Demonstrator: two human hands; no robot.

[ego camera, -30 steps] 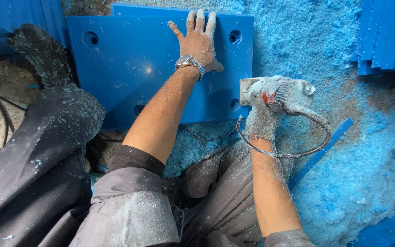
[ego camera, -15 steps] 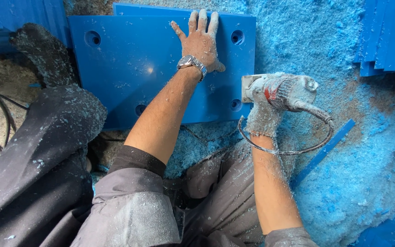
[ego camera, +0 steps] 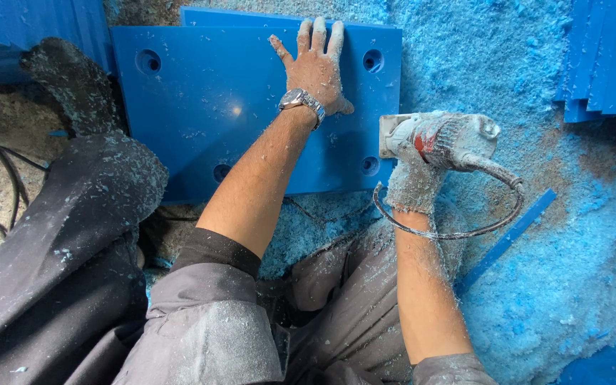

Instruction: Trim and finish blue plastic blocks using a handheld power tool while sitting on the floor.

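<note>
Left hand [ego camera: 315,68] lies spread flat on blue plastic plate [ego camera: 244,107]; gloved right hand [ego camera: 415,175] clenched around dust-coated power tool [ego camera: 440,139] at plate's right edge.

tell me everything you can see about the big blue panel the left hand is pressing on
The blue panel is a thick, flat rectangular slab, plastic by its smooth, slightly glossy face. Round counterbored holes sit near its corners. It lies flat with a second blue slab showing under its far edge, amid blue shavings that also speckle its face. The left hand presses flat on it, fingers spread. At its right edge, the right hand holds a dust-coated power tool against the side.
</note>
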